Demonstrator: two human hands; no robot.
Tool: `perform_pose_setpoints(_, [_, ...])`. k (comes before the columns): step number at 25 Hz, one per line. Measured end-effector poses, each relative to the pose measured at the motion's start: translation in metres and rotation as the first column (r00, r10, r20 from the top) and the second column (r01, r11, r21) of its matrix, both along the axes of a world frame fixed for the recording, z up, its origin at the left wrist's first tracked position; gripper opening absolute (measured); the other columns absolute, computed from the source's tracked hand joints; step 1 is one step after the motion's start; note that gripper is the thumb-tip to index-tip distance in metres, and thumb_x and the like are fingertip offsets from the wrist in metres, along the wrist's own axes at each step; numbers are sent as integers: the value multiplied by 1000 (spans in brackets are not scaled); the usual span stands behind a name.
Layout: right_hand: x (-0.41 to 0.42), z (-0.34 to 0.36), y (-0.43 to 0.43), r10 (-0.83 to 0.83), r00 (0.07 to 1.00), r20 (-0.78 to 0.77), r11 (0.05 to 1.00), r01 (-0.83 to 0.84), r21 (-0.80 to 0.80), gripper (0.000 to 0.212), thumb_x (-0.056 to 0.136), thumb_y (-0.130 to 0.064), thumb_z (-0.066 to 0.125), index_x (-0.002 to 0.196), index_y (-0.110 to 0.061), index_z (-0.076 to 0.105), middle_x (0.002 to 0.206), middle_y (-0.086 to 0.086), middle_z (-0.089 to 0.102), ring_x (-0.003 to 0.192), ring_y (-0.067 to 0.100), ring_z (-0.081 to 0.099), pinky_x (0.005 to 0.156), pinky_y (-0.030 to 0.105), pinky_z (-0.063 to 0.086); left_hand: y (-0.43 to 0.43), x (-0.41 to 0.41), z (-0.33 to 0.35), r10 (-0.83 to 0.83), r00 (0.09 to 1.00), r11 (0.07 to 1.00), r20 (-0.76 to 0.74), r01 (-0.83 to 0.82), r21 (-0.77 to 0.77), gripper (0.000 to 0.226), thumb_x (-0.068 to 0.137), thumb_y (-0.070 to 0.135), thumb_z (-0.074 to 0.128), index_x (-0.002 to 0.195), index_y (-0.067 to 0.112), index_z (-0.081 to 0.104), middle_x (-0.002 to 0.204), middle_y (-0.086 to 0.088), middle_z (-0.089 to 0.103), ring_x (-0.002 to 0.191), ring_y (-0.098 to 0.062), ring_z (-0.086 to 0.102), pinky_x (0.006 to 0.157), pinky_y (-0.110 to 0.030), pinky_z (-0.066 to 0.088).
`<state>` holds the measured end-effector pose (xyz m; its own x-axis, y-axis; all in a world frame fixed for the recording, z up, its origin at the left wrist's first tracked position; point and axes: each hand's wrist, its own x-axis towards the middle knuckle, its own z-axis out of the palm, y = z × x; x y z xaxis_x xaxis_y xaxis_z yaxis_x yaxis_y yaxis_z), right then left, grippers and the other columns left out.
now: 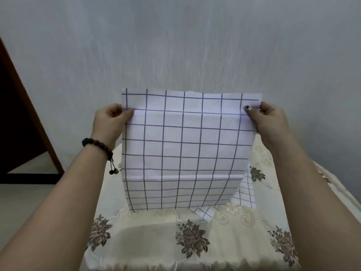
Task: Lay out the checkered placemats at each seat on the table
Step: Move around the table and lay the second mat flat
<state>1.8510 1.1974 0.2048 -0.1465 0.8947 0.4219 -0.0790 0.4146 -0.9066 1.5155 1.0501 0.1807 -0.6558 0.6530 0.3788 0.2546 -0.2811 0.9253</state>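
A surface (244, 241) draped in floral cloth is noted. Two checkered placemats are counted. The held placemat (183, 149) is kept upright over it, facing the camera, top edge level; its long axis cannot be determined. Its upper corners are pinched by the left hand (111, 122) and right hand (269, 120). The second placemat (246, 194) lies flat, partly hidden behind.

The placemat (183, 149) looks like thin, matt white cloth, smooth apart from sharp fold creases, with dark printed grid lines. The second placemat (245, 194) looks like the same stuff. The tablecloth (156, 231) is cream woven fabric with a soft sheen, raised scrollwork and brownish flower patterns, ragged along the near edge. The bracelet (97, 144) has dark, dull beads, wood by the look. The wall (175, 45) is pale, matt and faintly streaked. The door frame (29, 114) is brown wood.
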Motion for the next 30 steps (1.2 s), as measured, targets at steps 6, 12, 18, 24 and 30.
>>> perform_pose_setpoints(6, [-10,-48,51,-26,993,113,992,40,-121,10,88,-8,60,86,-13,68,82,-1,65,82,18,60,86,39,50,40,-11,-45,11,997,989,73,0,-149,27,78,15,74,102,2,67,96,-10,68,90,-19,62,87,-29,49])
perform_pose_setpoints(12, [-22,-87,92,-39,987,158,972,75,-223,18,85,-7,64,103,-1,68,85,0,67,82,19,62,81,36,54,80,-26,-78,60,996,956,64,-39,-292,30,78,19,75,103,5,69,92,-5,68,70,-6,58,67,-18,43])
perform_pose_setpoints(18, [-38,-127,123,-108,947,303,962,176,-207,23,84,-12,67,102,2,69,84,8,69,70,11,56,64,21,53,113,-41,-116,31,995,932,99,7,-362,5,80,9,71,78,12,66,59,6,69,51,0,65,51,-13,43])
perform_pose_setpoints(24, [-45,-175,139,-51,893,448,931,204,-301,26,84,-21,68,60,-19,62,39,-10,42,32,5,30,44,23,29,125,-54,-170,65,990,867,126,7,-499,18,79,14,74,67,14,60,65,-7,58,50,-17,57,47,-24,46])
perform_pose_setpoints(30, [-47,-211,132,160,977,140,781,-38,-623,26,97,-17,49,96,4,63,90,21,68,81,29,70,69,32,61,118,-58,-206,43,940,870,339,131,-474,8,82,6,69,79,0,63,66,-14,64,48,-18,63,53,-26,57])
